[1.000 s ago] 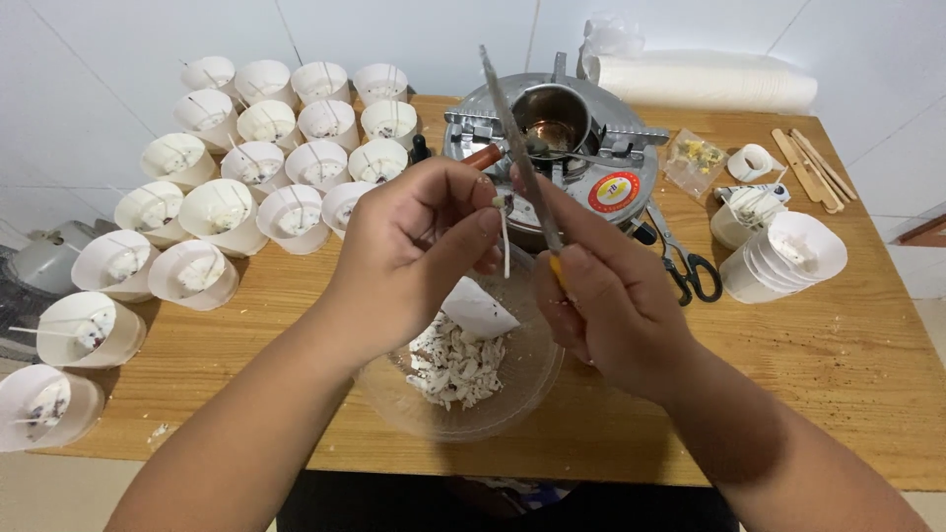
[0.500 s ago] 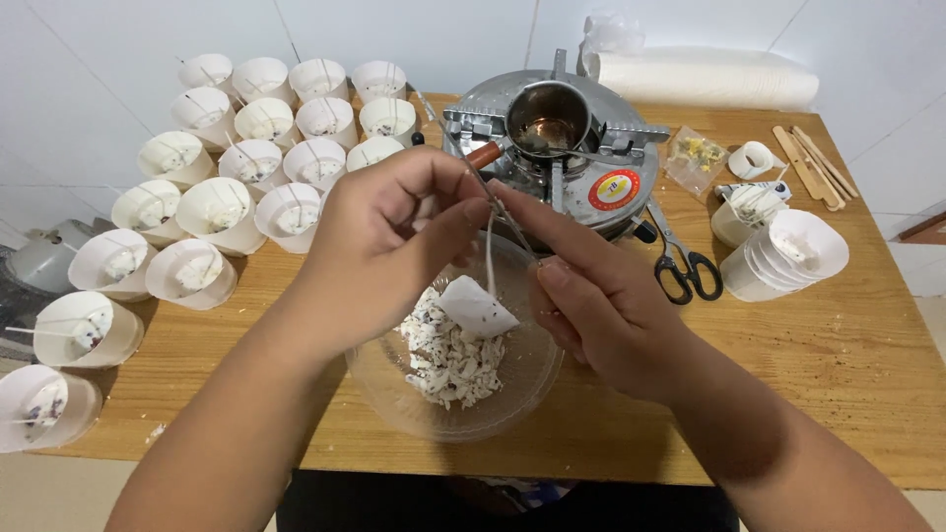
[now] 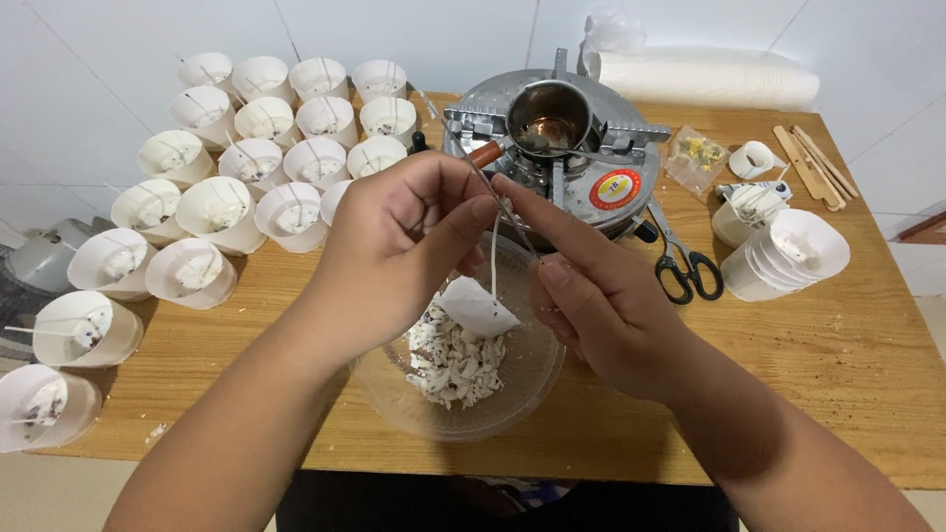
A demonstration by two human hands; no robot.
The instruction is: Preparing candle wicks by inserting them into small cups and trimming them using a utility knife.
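A: Item one, the thing in hand?

B: Thin white wick string (image 3: 494, 258), long axis near upright, hanging over the clear round glass bowl (image 3: 537, 379) on the wooden worktop (image 3: 838, 365). Upper end pinched at the left hand (image 3: 399, 246), thumb and forefinger clenched on it. Lower end runs down toward a white wedge-shaped chunk of wax (image 3: 477, 308) atop the pile of white wax shavings (image 3: 448, 365); whether string and chunk join I cannot tell.

A: Item two, the other hand?

B: Right hand (image 3: 591, 305), fingers closed on a slim metal blade (image 3: 498, 202), held slantwise from upper left to lower right. The blade crosses just beside the top of the string, right where the two thumbs meet.

A: Which hand lies nearer the string?

B: Left grasps it outright; right reaches it only through the blade. The string lies between the two hands, below the left fingertips.

A: Surroundings?

B: Round silver stove with a small steel pot (image 3: 548, 118) behind the hands. White paper cups with wicks (image 3: 296, 163), many, left side. Black-handled scissors (image 3: 680, 258) and a stack of white paper cups (image 3: 783, 258) right, well apart.
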